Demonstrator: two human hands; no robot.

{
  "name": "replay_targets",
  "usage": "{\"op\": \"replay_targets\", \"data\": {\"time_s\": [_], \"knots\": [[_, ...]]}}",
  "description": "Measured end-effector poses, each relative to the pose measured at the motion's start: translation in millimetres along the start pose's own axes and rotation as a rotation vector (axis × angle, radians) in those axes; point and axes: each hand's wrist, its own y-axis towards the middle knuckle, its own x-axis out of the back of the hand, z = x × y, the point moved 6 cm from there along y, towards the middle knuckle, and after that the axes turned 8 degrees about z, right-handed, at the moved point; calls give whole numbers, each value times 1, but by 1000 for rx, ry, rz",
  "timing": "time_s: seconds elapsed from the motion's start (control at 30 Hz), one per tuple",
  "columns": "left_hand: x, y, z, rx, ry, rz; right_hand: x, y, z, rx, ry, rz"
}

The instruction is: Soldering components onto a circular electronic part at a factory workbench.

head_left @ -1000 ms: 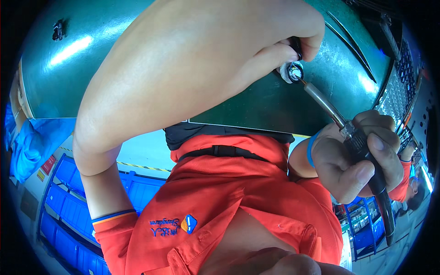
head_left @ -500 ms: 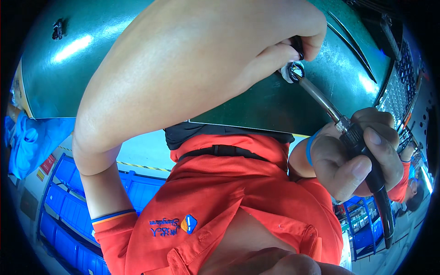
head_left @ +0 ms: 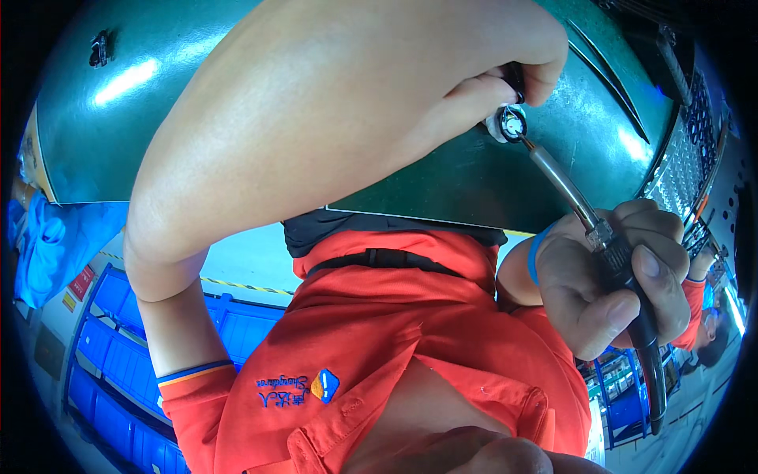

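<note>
My left hand [head_left: 505,67] reaches across from the left, thumb and fingers pinched on a small black part [head_left: 515,79]. Right below its fingertips is a small round part [head_left: 513,122] with a black rim and a pale, shiny inside; thin wires run at its upper edge. Something whitish lies beside its left side. In my right hand [head_left: 616,276], closed round the dark handle, is a soldering iron [head_left: 564,189]. Its thin tip points up and left, at the round part's lower right rim; whether it touches cannot be made out.
Beneath the hands is a glossy green work surface [head_left: 442,186]. Black tweezers [head_left: 612,79] lie at its right, a small black piece [head_left: 99,49] at far left. A perforated metal piece [head_left: 687,142] stands at the right edge. Blue bins [head_left: 118,355] and another person [head_left: 699,316] are behind.
The iron's tip has drawn back from inside the round part to its lower right rim. My right hand has shifted slightly right; my left hand has barely moved.
</note>
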Motion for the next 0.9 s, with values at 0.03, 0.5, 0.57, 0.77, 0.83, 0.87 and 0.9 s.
{"op": "replay_targets", "data": {"time_s": [0.03,0.5,0.57,0.77,0.83,0.87,0.9], "knots": [[0,0,0,-1,2,1,0,0,0,-2,-31,-5],[0,4,1,-9,5,9,-2,1,-1,-30,-7,24],[0,4,0,-11,1,11,-2,2,0,-28,-17,19],[2,4,0,-9,2,17,-3,2,1,-5,2,21],[2,3,-2,-8,0,22,-2,0,1,-2,-2,11],[3,5,-1,-7,0,23,-1,-1,2,-2,-11,-2],[2,5,-3,-10,0,29,0,-2,2,-12,0,-1]]}}
